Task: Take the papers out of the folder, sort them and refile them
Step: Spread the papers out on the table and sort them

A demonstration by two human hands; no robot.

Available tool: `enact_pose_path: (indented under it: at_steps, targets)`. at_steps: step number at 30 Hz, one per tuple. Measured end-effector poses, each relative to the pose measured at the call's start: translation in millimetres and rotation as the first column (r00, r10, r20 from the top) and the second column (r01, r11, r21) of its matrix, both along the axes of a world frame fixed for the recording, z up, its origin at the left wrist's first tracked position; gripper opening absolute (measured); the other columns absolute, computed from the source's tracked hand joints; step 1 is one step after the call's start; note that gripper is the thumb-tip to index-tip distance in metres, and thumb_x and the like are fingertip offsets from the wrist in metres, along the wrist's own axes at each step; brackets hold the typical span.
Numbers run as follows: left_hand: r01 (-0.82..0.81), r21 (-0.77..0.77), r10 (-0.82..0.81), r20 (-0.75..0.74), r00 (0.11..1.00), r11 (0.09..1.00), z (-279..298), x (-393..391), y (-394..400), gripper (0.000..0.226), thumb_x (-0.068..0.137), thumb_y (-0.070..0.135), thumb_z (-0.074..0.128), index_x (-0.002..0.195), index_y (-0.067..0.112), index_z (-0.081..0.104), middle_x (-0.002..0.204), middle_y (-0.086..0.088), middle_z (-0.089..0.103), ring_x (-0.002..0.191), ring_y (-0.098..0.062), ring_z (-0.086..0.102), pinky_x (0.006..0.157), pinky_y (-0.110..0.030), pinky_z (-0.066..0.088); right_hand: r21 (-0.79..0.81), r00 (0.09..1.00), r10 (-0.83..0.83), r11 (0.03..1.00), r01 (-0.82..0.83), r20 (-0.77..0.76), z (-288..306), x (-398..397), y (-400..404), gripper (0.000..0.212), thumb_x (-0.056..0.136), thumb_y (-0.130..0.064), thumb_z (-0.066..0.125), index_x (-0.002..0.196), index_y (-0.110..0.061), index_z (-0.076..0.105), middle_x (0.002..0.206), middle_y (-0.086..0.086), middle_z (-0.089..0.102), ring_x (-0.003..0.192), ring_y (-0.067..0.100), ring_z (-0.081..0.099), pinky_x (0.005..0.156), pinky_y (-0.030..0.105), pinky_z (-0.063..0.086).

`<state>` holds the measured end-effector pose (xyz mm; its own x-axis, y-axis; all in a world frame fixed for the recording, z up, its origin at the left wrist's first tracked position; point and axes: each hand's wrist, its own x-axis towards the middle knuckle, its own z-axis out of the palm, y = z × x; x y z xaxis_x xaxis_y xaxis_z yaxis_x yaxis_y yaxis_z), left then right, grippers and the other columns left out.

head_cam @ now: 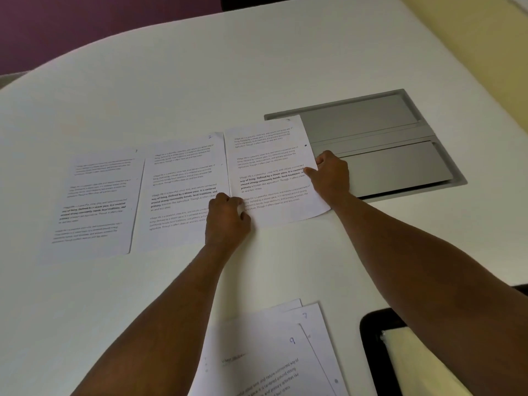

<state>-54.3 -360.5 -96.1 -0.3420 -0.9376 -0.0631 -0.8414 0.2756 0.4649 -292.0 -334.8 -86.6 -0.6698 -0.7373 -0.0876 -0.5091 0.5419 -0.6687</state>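
Both hands on the third sheet (274, 172) | left hand (228, 221) pinches its near-left corner, right hand (331, 172) its right edge | long axis runs away from the person | unsorted pile (271, 355) lies near, between the forearms

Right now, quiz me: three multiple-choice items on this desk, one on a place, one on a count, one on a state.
1. The rightmost sheet in the row partly covers:
A. a grey recessed panel
B. a keyboard
C. a folder

2. Sheets laid side by side in the far row:
A. two
B. three
C. five

3. The right hand is:
A. lifted off the table
B. gripping the rightmost sheet's right edge
C. holding a pen

Answers:
1 A, its top right corner lies over the grey panel.
2 B, three sheets lie side by side.
3 B, thumb on top of the edge.
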Motion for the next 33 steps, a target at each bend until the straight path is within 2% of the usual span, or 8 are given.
enact_pose_path:
  at_steps: [3,6,12,16,23,28,31,33]
  targets:
    - [0.005,-0.04,-0.005,0.014,1.0,0.999,2,0,3,0.037,0.082,0.015,0.063,0.118,0.008,0.065,0.112,-0.013,0.052,0.108,-0.029,0.047,0.077,-0.028,0.041,0.056,0.997,-0.004,0.998,0.008,-0.08,0,1,2,0.041,0.088,-0.038,0.068,0.111,-0.006,0.056,0.105,0.011,0.066,0.093,0.026,0.065,0.067,0.026,0.045]
    - [-0.023,-0.047,0.023,-0.001,1.0,0.999,8,2,9,0.041,0.084,0.014,0.061,0.123,0.008,0.061,0.117,-0.013,0.05,0.11,-0.028,0.045,0.08,-0.028,0.04,0.108,0.974,0.003,0.994,0.022,-0.228,6,7,13,0.049,0.09,-0.049,0.06,0.117,-0.008,0.055,0.109,0.01,0.064,0.098,0.025,0.062,0.074,0.033,0.049]
    - [-0.013,-0.031,0.011,-0.037,0.999,0.999,23,16,55,0.037,0.085,0.005,0.053,0.121,0.005,0.063,0.116,-0.013,0.053,0.11,-0.028,0.047,0.084,-0.031,0.043,-0.193,0.959,0.037,0.977,-0.095,-0.281,15,40,72,0.029,0.091,-0.036,0.063,0.102,-0.008,0.064,0.092,0.009,0.066,0.087,0.025,0.059,0.073,0.038,0.05]
    - [0.03,-0.009,-0.031,-0.05,0.998,1.0,34,33,108,0.035,0.088,0.007,0.054,0.122,0.007,0.063,0.117,-0.01,0.055,0.111,-0.025,0.048,0.084,-0.026,0.041,-0.282,0.972,0.065,0.951,-0.129,-0.225,20,78,132,0.021,0.089,-0.029,0.066,0.096,-0.009,0.066,0.087,0.006,0.066,0.083,0.024,0.06,0.073,0.035,0.05]
    - [0.118,-0.004,-0.117,0.035,0.992,0.993,50,70,200,0.035,0.092,0.023,0.055,0.124,0.012,0.063,0.126,-0.009,0.058,0.113,-0.026,0.053,0.094,-0.034,0.046,-0.178,0.958,0.229,0.949,-0.259,-0.171,32,128,238,0.033,0.092,-0.03,0.062,0.115,-0.007,0.066,0.111,0.008,0.069,0.105,0.026,0.062,0.091,0.035,0.047]
    - [0.18,0.063,-0.183,0.061,0.981,0.982,55,93,259,0.041,0.093,0.029,0.053,0.132,0.015,0.057,0.138,-0.005,0.051,0.124,-0.024,0.048,0.101,-0.034,0.042,-0.141,0.938,0.28,0.94,-0.311,-0.202,34,152,303,0.029,0.087,-0.017,0.068,0.112,-0.005,0.066,0.106,0.01,0.069,0.1,0.029,0.064,0.087,0.033,0.049]
    - [0.21,0.101,-0.217,0.063,0.974,0.972,55,104,291,0.044,0.094,0.03,0.053,0.135,0.018,0.053,0.145,-0.003,0.046,0.13,-0.022,0.044,0.107,-0.033,0.038,-0.023,0.965,0.252,0.967,-0.254,-0.074,33,160,337,0.028,0.093,-0.02,0.06,0.118,-0.009,0.062,0.11,0.006,0.064,0.105,0.022,0.059,0.089,0.032,0.049]
    - [0.216,0.137,-0.228,0.075,0.971,0.967,53,113,312,0.045,0.094,0.032,0.052,0.138,0.019,0.05,0.148,0.0,0.042,0.133,-0.02,0.04,0.11,-0.032,0.034,0.057,0.976,0.216,0.975,-0.214,-0.026,31,164,358,0.025,0.094,-0.021,0.058,0.116,-0.011,0.06,0.108,0.004,0.062,0.1,0.017,0.058,0.084,0.028,0.049]
